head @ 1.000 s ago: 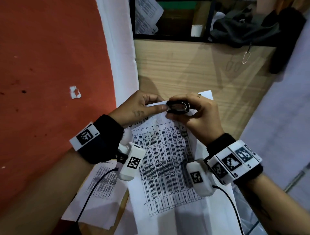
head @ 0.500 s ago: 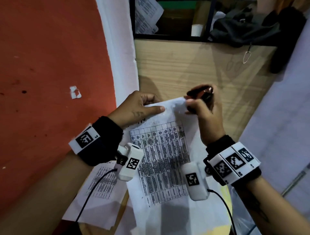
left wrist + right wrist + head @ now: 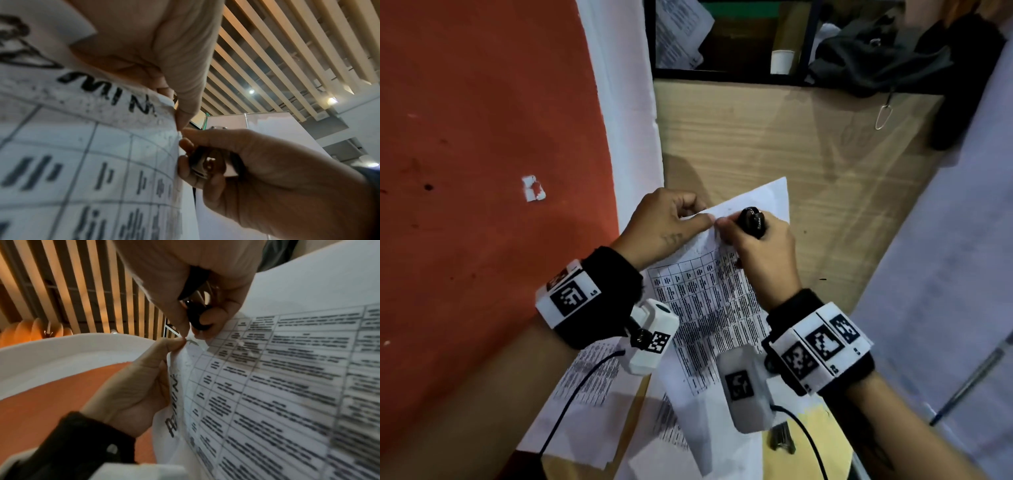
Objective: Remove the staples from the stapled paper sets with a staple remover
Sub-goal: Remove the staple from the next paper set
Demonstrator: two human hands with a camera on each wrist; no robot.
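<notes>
A stapled paper set (image 3: 705, 301) with a printed table is held up over the wooden desk (image 3: 774, 144). My left hand (image 3: 702, 219) pinches its top left corner between thumb and forefinger. My right hand (image 3: 722, 224) grips a black staple remover (image 3: 751, 221) in its curled fingers, and its thumb and forefinger tips meet the left fingertips at that same corner. In the left wrist view the staple remover (image 3: 207, 164) shows metal parts inside the right hand (image 3: 267, 170), beside the paper set (image 3: 82, 146). The right wrist view shows the torn, roughened corner of the paper set (image 3: 277, 369) between both hands.
More printed sheets (image 3: 592, 377) lie under my left wrist. A small metal tool (image 3: 782, 442) rests on a yellow envelope (image 3: 822, 442) near the front. A pen (image 3: 969, 383) lies at the right. A black bag (image 3: 876, 61) and a paper cup (image 3: 782, 61) sit at the back. A red wall (image 3: 482, 137) is at the left.
My right hand lifted the staple remover off the corner and up to the right, then brought it back so its fingertips meet the left hand's at the corner.
</notes>
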